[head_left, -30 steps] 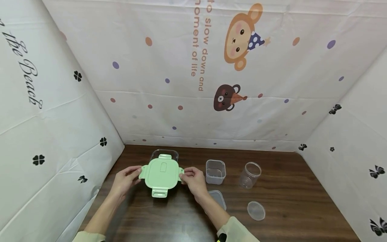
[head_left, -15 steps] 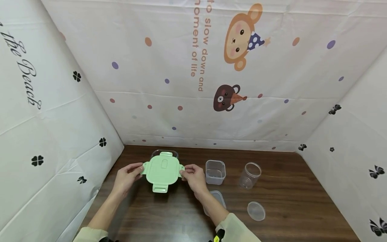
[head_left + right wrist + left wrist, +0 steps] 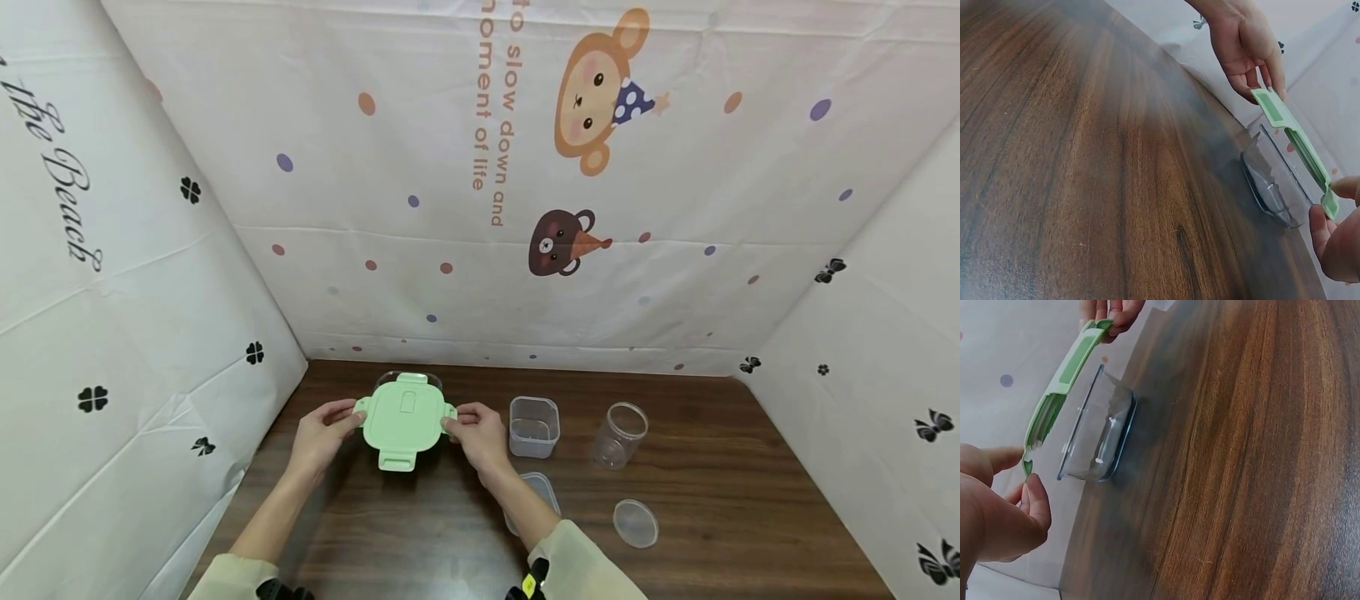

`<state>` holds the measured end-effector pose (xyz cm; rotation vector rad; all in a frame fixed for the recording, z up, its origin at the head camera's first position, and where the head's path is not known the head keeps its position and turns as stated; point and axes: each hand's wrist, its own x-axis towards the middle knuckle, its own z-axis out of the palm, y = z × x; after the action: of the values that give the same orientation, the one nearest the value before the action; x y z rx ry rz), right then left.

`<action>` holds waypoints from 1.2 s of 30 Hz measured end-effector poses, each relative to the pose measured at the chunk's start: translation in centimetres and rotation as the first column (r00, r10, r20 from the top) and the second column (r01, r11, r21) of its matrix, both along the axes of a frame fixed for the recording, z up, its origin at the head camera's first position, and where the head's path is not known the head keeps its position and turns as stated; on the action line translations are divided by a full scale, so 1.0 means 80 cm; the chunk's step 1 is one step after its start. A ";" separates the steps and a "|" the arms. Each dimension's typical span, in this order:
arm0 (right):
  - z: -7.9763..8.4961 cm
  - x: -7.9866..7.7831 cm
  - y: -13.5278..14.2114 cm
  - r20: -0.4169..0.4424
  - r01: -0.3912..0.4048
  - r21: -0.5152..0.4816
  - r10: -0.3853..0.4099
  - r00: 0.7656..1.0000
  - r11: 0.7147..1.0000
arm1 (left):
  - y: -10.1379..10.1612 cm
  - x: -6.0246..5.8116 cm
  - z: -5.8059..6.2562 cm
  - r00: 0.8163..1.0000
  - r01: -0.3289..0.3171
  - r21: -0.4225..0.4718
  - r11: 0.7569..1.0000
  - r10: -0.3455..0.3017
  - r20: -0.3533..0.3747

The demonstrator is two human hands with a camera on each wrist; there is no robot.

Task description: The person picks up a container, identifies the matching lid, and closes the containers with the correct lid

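Observation:
A light green lid [image 3: 405, 418] with flaps on its sides is held level between both hands. The left hand [image 3: 319, 435] pinches the left flap between thumb and fingers; the right hand [image 3: 480, 435] pinches the right flap the same way. Beneath the lid stands a clear glass container [image 3: 1099, 428], with a gap between its rim and the lid in both wrist views. From the head, only the container's far rim shows; the lid covers the rest.
Right of the hands stand a square clear plastic box [image 3: 535, 428] and a round clear jar [image 3: 621, 435]. A square clear lid [image 3: 542, 490], partly behind the right forearm, and a round clear lid [image 3: 636, 523] lie nearer. Patterned cloth [image 3: 480, 283] walls the wooden table [image 3: 720, 500].
Both hands have moved the green lid slightly away from the person, toward the back of the table, so that it covers more of the glass container. The other containers have not moved.

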<state>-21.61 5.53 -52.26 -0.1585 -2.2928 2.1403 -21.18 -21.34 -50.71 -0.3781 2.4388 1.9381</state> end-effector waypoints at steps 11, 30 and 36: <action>-0.002 -0.005 -0.003 -0.016 0.007 0.072 -0.006 1.000 0.997 | 0.006 -0.005 -0.004 0.999 -0.036 -0.011 0.999 0.036 0.004; -0.008 -0.021 -0.011 -0.014 0.047 0.124 -0.046 0.999 0.991 | 0.008 -0.021 -0.009 0.999 -0.042 0.001 0.999 0.042 0.002; -0.010 -0.024 -0.014 -0.003 0.044 0.127 -0.044 0.999 0.991 | 0.010 -0.026 -0.012 0.998 -0.057 0.006 0.998 0.057 0.001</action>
<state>-23.49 4.38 -53.04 -0.2068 -2.3926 1.9664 -23.27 -20.53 -51.64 -0.4530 2.4477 1.9662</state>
